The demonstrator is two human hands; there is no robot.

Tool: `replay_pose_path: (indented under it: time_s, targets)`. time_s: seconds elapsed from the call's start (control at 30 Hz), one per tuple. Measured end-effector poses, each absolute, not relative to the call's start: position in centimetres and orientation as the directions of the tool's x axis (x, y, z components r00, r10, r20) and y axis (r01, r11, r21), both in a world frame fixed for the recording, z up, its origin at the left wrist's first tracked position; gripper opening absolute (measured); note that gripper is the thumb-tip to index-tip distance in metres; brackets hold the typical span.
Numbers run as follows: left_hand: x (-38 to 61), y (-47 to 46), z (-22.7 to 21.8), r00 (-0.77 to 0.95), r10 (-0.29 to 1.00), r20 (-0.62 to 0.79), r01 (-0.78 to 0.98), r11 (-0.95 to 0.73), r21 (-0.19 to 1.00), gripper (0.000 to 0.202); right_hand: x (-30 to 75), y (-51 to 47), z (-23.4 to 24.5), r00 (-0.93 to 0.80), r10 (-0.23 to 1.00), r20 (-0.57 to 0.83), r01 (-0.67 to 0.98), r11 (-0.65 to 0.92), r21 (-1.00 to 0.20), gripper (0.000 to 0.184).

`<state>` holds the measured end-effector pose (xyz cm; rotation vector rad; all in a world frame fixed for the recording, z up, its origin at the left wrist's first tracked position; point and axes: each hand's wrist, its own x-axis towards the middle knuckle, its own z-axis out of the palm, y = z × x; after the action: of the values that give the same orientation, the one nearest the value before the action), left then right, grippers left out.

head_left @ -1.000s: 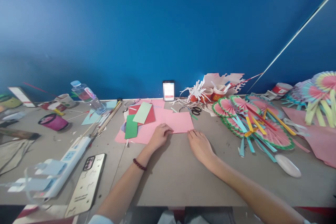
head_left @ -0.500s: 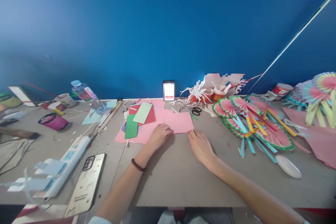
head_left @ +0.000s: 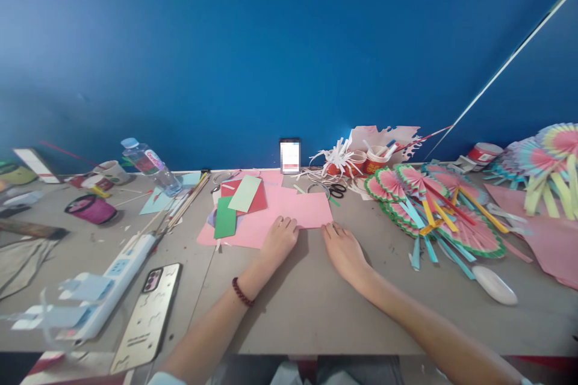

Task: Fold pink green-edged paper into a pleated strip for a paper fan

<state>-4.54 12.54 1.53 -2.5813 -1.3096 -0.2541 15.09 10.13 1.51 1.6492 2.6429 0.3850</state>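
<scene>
A folded sheet of pink paper (head_left: 311,207) lies on the grey table in front of me. My left hand (head_left: 280,237) grips its near left corner, fingers curled together over the edge. At the near right corner, the fingertips of my right hand (head_left: 342,246) press and hold the sheet's edge, with the thumb hidden. Under and left of the sheet spreads more pink paper (head_left: 257,225). On that rest a green card (head_left: 225,218), a pale green card (head_left: 245,193) and a red card (head_left: 258,200).
Scissors (head_left: 337,190) lie behind the right hand, near shredded white paper (head_left: 339,159). Pleated paper fans (head_left: 469,231) and a white oval object (head_left: 494,285) are on the right. A phone (head_left: 147,319), power strip (head_left: 120,289) and bottle (head_left: 151,165) occupy the left. A lit screen (head_left: 290,156) stands by the wall.
My left hand has shifted slightly toward me and to the right along the pink paper's edge, its wrist lower. The right hand stays nearly still at the right corner.
</scene>
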Motion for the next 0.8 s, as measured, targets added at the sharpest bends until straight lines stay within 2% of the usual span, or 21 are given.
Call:
replay_pose_path:
  time_s: [0.23, 0.33, 0.43, 0.6, 0.73, 0.8]
  targets:
    - [-2.1, 9.7, 0.7, 0.457, 0.849, 0.266, 0.889, -0.427, -0.167, 0.026, 14.7, 9.6, 1.8, -0.424, 0.898, 0.117, 0.902, 0.407, 0.143, 0.047]
    - [-1.1, 8.7, 0.9, 0.396, 0.872, 0.287, 0.916, -0.354, -0.188, 0.042, 14.4, 9.3, 2.0, -0.413, 0.904, 0.114, 0.908, 0.399, 0.128, 0.047]
    - [-0.4, 8.2, 1.1, 0.364, 0.891, 0.273, 0.926, -0.315, -0.207, 0.048, 14.3, 9.1, 2.0, -0.399, 0.911, 0.104, 0.913, 0.384, 0.137, 0.046]
    - [0.0, 8.3, 1.2, 0.349, 0.904, 0.249, 0.936, -0.322, -0.142, 0.039, 14.2, 9.2, 2.0, -0.393, 0.918, 0.049, 0.911, 0.381, 0.156, 0.048]
    - [0.1, 8.4, 1.5, 0.355, 0.912, 0.207, 0.932, -0.327, -0.158, 0.03, 14.2, 9.3, 2.2, -0.389, 0.92, 0.038, 0.912, 0.379, 0.158, 0.048]
    - [0.0, 8.4, 1.6, 0.351, 0.915, 0.196, 0.935, -0.331, -0.13, 0.027, 14.1, 9.3, 2.1, -0.395, 0.917, 0.048, 0.909, 0.382, 0.169, 0.048]
